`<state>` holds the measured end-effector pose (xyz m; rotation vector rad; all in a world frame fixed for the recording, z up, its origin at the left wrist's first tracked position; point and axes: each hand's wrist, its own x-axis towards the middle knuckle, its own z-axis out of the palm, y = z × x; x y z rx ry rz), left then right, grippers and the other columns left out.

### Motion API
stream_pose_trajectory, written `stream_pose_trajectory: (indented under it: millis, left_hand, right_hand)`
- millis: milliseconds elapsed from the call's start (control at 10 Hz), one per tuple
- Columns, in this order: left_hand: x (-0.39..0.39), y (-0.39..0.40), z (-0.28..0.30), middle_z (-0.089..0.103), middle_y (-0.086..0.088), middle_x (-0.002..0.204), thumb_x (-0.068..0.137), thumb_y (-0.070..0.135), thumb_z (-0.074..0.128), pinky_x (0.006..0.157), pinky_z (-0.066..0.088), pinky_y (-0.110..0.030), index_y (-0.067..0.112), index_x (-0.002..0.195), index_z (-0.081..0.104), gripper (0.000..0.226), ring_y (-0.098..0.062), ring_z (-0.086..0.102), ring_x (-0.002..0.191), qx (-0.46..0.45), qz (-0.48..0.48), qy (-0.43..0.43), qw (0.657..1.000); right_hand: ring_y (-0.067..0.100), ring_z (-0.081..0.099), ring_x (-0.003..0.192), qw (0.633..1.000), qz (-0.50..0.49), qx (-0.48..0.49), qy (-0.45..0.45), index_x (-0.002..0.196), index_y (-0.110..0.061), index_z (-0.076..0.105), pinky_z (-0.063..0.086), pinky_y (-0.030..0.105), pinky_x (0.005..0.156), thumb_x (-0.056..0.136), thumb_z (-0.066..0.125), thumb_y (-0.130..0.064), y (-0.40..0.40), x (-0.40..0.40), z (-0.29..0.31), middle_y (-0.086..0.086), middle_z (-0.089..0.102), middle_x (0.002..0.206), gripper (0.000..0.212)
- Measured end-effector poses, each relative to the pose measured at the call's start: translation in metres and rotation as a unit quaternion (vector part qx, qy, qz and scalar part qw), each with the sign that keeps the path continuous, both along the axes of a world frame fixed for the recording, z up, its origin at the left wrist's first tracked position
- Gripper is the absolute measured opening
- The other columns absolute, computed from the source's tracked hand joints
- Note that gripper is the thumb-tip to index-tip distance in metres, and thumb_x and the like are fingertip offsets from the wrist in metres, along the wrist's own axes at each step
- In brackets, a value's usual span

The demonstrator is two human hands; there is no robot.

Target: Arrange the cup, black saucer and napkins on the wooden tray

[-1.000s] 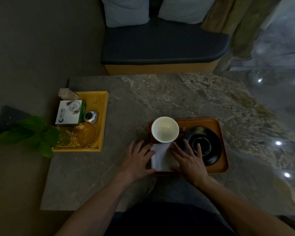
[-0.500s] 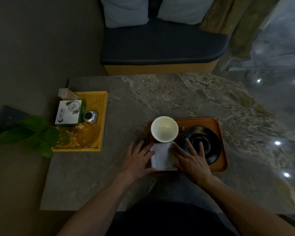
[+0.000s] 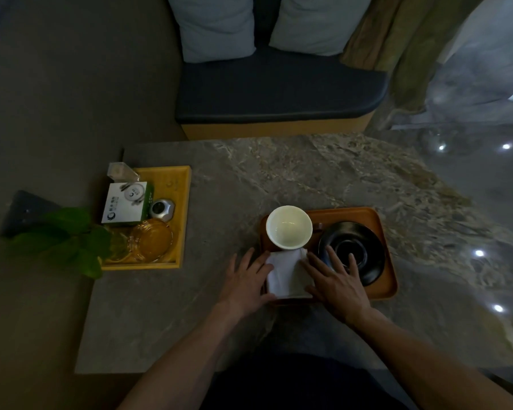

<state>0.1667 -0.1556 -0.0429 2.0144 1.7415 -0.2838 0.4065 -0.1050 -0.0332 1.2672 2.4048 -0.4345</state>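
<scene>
My left hand [image 3: 247, 281] and right hand [image 3: 335, 284], both flat and open, bracket the white napkins [image 3: 286, 273] at the wooden tray [image 3: 388, 288]'s near-left corner, long axis running away toward the cup [image 3: 288, 227]; the black saucer [image 3: 365, 250] lies right.

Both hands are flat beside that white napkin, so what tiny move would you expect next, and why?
Probably nudging the napkins square with the wooden tray: they lie slightly askew below the cup, left hand and right hand flanking their edges, black saucer already seated.
</scene>
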Motion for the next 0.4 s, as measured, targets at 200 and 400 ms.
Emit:
stream_pose_trajectory:
  millis: [200, 400]
  left_hand:
    - [-0.004, -0.006, 0.012, 0.014, 0.002, 0.162, 0.084, 0.062, 0.056, 0.118, 0.006, -0.057, 0.03, 0.148, 0.027, 0.077, -0.025, 0.003, 0.148, -0.027, 0.02, -0.04, 0.999]
    - [-0.013, -0.011, 0.025, 0.022, 0.0, 0.159, 0.085, 0.061, 0.057, 0.118, 0.015, -0.052, 0.031, 0.147, 0.031, 0.073, -0.023, 0.014, 0.146, -0.039, 0.061, -0.084, 0.994]
  right_hand:
    - [0.028, -0.014, 0.145, 0.999, -0.034, 0.007, 0.011, 0.148, -0.039, 0.011, -0.001, 0.061, 0.115, 0.093, 0.032, -0.061, -0.011, -0.005, 0.01, -0.004, -0.002, 0.161, 0.064]
    - [0.025, -0.005, 0.146, 0.997, -0.05, 0.03, 0.053, 0.145, -0.041, 0.024, 0.006, 0.055, 0.117, 0.093, 0.033, -0.06, -0.02, 0.003, 0.023, -0.003, 0.009, 0.161, 0.056]
